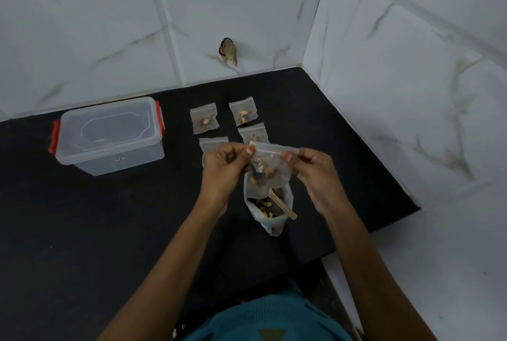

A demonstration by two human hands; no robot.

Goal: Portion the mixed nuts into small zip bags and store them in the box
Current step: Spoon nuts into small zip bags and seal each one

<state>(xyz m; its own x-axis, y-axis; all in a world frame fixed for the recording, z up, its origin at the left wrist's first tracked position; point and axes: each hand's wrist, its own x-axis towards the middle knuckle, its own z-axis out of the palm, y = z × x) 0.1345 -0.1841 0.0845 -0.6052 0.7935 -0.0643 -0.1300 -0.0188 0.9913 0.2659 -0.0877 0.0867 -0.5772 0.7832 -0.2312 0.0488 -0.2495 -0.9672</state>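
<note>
A small clear zip bag (270,167) with mixed nuts in its bottom hangs above the black counter. My left hand (223,167) pinches its top left corner and my right hand (315,173) pinches its top right corner along the zip strip. Directly below stands the big open bag of mixed nuts (270,210) with a wooden spoon (282,203) sticking out. Two filled small bags (204,120) (243,114) lie behind, with two more (252,133) (212,144) partly hidden by my hands. The clear plastic box (109,136), lid on with red clips, sits at the left.
The black counter (82,217) ends at white marbled tile walls at the back and right. A small dark wrapper scrap (228,51) hangs on the back wall. The counter's front right edge drops to a white surface (439,272).
</note>
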